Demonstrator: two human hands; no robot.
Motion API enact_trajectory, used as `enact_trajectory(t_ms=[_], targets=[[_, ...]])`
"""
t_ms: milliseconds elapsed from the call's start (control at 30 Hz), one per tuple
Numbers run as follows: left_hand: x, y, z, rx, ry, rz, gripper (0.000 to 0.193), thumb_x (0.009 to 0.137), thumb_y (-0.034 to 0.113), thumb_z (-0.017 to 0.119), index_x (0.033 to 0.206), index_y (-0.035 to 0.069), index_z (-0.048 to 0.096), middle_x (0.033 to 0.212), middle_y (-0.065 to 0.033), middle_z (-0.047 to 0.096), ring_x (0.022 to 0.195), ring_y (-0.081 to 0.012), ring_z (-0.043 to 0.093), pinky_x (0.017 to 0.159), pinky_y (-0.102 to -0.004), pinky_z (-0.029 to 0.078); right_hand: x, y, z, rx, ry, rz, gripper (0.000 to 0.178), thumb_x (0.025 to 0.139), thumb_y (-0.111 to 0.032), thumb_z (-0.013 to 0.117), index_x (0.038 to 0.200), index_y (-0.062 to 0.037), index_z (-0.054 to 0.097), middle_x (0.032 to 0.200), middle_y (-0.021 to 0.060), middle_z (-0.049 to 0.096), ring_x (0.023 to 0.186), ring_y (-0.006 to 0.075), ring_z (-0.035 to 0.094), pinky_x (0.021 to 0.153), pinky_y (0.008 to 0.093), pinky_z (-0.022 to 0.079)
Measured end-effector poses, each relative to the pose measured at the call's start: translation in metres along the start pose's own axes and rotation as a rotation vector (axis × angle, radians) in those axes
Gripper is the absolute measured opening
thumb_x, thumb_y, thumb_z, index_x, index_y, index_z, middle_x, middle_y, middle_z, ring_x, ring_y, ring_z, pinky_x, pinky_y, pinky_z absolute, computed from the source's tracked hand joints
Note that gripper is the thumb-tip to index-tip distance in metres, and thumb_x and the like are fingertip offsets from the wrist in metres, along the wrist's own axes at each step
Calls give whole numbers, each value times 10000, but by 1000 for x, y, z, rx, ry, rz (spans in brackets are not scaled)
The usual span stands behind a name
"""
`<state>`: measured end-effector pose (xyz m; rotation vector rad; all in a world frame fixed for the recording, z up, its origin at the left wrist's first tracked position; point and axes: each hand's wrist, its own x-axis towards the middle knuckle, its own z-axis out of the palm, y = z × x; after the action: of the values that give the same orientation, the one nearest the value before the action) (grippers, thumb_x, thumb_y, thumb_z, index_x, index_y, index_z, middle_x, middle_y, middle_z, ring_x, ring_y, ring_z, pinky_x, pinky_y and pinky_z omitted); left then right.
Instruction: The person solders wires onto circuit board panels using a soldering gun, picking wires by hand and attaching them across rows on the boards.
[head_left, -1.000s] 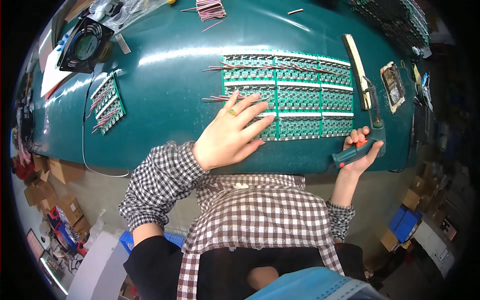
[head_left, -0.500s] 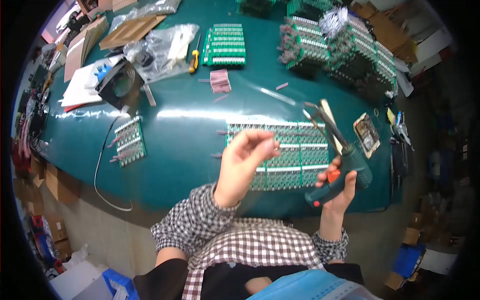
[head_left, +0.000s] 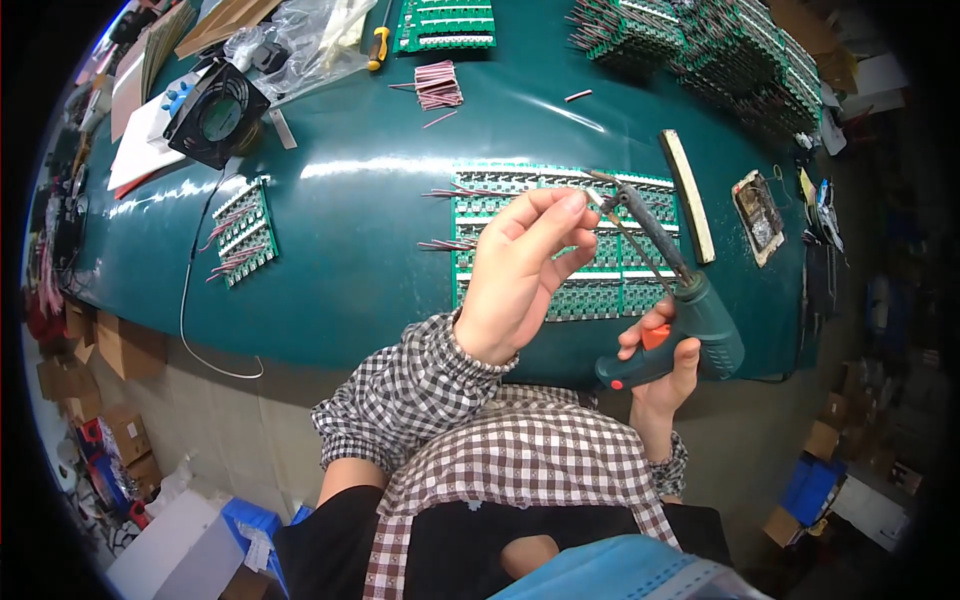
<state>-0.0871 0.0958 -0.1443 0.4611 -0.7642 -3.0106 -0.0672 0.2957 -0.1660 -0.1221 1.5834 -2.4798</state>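
Note:
My right hand [head_left: 664,382] grips a dark green soldering gun [head_left: 708,322] with an orange trigger. Its dark barrel and a thinner rod angle up and left, over a panel of green circuit boards [head_left: 575,298]. Close to the gun's tip, my left hand [head_left: 530,255] is closed in a pinch. A small pale bit shows at its fingertips, too small to name. The panel lies flat on the table under both hands, with pinkish wires [head_left: 450,244] sticking out at its left edge. My left hand hides part of the panel.
A pale strip [head_left: 688,195] and a stained solder tray [head_left: 760,215] lie to the right. Leftward are a smaller wired board [head_left: 242,235] and a black fan [head_left: 217,115]. Behind are a wire bundle [head_left: 438,86], a yellow-handled screwdriver [head_left: 378,48] and stacked circuit boards [head_left: 745,65].
My left hand has moved right and up to the soldering gun's tip. The gun has shifted slightly away from the pale strip. The whole view has tilted, so the table appears higher.

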Motion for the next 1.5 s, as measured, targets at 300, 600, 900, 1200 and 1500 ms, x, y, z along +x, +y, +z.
enact_trajectory(t_ms=[300,600,900,1200,1500], targets=[[4,-11,-4,-71,23,-34,118,898,151,586,971,60,574,847,-5,582,729,-63,534,726,-245,469,-12,8,8,-85,35,-44,580,822,-410,637,1125,58,478,922,138,589,622,199,597,544,295,494],[10,-9,-14,-30,21,-112,187,885,162,603,1023,39,580,900,-24,609,768,-84,555,743,-247,474,-5,15,0,-46,97,-38,548,857,-413,598,1128,48,480,924,132,579,607,187,585,543,274,483],[100,103,-114,1693,181,765,147,769,118,633,884,32,602,882,-135,590,870,-314,580,768,-401,467,13,5,-46,133,214,22,520,876,-503,536,1073,-24,488,861,54,569,545,134,535,438,233,421],[126,86,-142,1947,330,737,158,774,164,650,791,47,544,840,-148,540,829,-342,550,715,-444,457,0,-24,-80,66,380,-39,449,895,-474,521,1055,-55,513,833,33,592,530,127,540,433,243,434],[120,101,-131,1638,306,649,146,819,173,611,871,57,540,833,-129,614,808,-321,594,687,-414,464,-10,-248,-91,-555,687,-462,381,888,-433,565,1081,-106,594,851,-24,609,553,26,529,449,140,378]])
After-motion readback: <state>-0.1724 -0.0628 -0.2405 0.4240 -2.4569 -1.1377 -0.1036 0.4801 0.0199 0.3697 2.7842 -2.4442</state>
